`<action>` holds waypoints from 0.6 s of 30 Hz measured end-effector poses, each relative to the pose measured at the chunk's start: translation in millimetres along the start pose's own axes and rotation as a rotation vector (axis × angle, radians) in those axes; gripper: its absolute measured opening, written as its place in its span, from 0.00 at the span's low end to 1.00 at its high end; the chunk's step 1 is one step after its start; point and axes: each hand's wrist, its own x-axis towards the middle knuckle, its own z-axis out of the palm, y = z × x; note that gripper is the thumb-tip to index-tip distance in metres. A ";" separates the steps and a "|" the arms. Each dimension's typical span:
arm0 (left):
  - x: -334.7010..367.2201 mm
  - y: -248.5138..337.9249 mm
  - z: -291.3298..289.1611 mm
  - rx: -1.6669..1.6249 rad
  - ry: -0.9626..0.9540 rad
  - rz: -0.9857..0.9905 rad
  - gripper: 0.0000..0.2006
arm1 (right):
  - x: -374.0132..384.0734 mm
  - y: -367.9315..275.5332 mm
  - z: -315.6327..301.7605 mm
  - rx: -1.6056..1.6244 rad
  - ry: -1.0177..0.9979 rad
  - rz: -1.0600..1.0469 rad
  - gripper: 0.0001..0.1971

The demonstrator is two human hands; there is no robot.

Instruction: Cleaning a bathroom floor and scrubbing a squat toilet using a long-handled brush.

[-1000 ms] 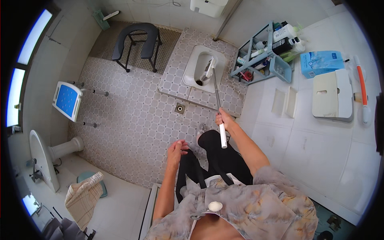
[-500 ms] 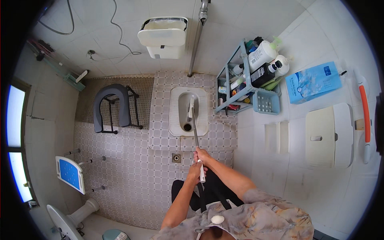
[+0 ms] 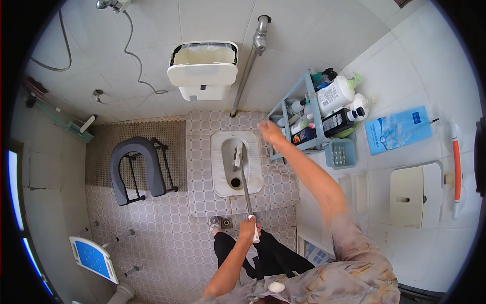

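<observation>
Inside the squat toilet (image 3: 217, 167) sits the white head of one long-handled cleaning tool (image 3: 246, 190); left grip (image 3: 247, 231) closed round its handle, just past the platform (image 3: 202, 202) front edge. Right grip (image 3: 272, 133) blurred, near the rack (image 3: 313, 115); can't tell whether it holds anything. Tiled floor (image 3: 162, 228) spreads leftward. One drain (image 3: 226, 223), one U-shaped seat (image 3: 152, 157), one bin (image 3: 202, 74) beyond. Rack, at least three pump bottles (image 3: 336, 96), crowds right.

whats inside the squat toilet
In the squat toilet are the tool's white head, part of its grey shaft and a dark drain hole. The surface directly under the head is covered; the drain's depths are too dark to tell.
</observation>
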 end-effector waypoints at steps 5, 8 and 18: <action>-4.5 14.4 -18.4 0.004 0.022 -0.027 0.08 | 105.1 -147.8 -38.7 0.096 0.246 0.028 0.35; -10.3 24.2 -25.3 0.056 0.017 -0.035 0.07 | 139.1 -204.2 -46.4 0.128 0.342 0.045 0.37; -9.6 25.6 -20.8 0.105 0.024 -0.015 0.08 | 210.0 -223.0 -56.9 0.162 0.303 0.115 0.32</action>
